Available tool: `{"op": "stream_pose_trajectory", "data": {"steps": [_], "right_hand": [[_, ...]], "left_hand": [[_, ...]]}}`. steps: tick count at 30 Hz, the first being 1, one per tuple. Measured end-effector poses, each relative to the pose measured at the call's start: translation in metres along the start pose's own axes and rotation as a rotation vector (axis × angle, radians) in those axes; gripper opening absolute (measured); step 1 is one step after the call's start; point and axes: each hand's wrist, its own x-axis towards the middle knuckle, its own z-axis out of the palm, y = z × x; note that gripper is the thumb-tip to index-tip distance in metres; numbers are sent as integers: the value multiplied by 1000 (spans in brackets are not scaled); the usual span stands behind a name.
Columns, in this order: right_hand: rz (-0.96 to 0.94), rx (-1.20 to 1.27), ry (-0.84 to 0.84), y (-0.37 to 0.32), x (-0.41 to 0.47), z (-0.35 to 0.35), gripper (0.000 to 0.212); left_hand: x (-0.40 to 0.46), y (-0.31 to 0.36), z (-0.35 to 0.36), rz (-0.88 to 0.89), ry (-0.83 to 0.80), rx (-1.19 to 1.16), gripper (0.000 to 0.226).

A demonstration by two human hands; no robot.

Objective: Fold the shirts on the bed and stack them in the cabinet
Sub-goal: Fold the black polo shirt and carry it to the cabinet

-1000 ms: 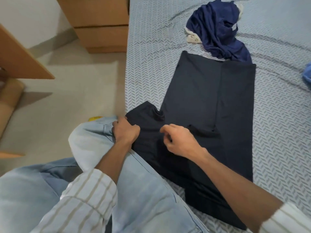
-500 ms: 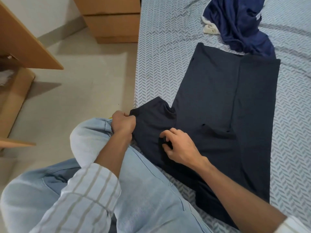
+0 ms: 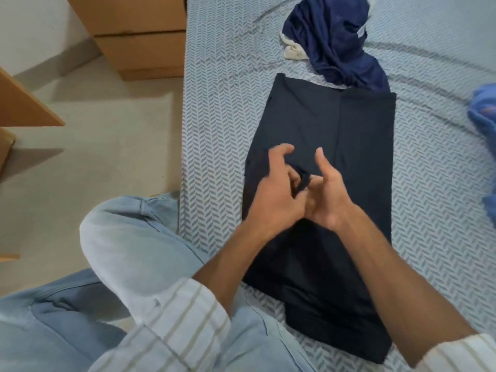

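Observation:
A dark navy shirt point(image 3: 357, 135) lies flat on the patterned bed sheet point(image 3: 220, 108), folded lengthwise into a long strip. Both my hands meet over its middle. My left hand point(image 3: 273, 191) and my right hand point(image 3: 327, 194) face each other and pinch a small fold of its fabric between their fingers. A crumpled blue shirt point(image 3: 338, 41) lies on the sheet just beyond the strip's far end. A lighter blue garment point(image 3: 483, 114) shows at the right edge of the view.
My knee in light jeans point(image 3: 134, 237) rests against the bed's left edge. A wooden drawer unit point(image 3: 139, 36) stands on the floor beside the bed at the top left. A wooden cabinet panel point(image 3: 24, 103) juts in at the far left. A white cloth point(image 3: 292, 51) peeks from under the blue shirt.
The sleeve that stuck out toward the bed's left edge is now folded onto the shirt's body. Both hands moved from that edge to the middle of the shirt.

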Motion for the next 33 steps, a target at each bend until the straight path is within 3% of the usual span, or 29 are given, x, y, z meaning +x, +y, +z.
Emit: {"op": "stream_pose_trajectory", "data": {"steps": [2, 5, 8, 12, 15, 18, 20, 24, 28, 31, 33], "right_hand": [[9, -121, 44, -10, -5, -16, 51], [-39, -322, 185, -12, -7, -26, 10], [-87, -349, 305, -6, -8, -29, 12], [-128, -320, 409, 1, -22, -30, 16], [-158, -281, 455, 9, -36, -37, 16], [-173, -214, 485, 20, -54, -50, 5], [-152, -208, 544, 32, -63, -62, 14], [-84, -348, 673, 53, -70, -84, 8], [-32, -589, 726, 59, -66, -99, 7], [-11, -771, 731, 54, -61, -103, 12], [42, -902, 712, 45, -58, -104, 13]], "left_hand": [[-13, -3, 16, 66, -52, 74, 87], [-34, -22, 28, 86, -61, 436, 97], [-48, -27, 27, -11, -190, 812, 105], [-59, -28, 23, -66, -384, 1073, 100], [-62, -31, 22, -79, -480, 1094, 71], [-64, -29, 20, 29, -485, 1067, 40], [-63, -28, 19, 77, -490, 1047, 28], [-52, -30, 25, 72, -494, 974, 28], [-24, -34, 42, 96, -330, 791, 23], [7, -32, 52, 6, -219, 706, 25], [31, -28, 59, -158, -179, 720, 39]]}}
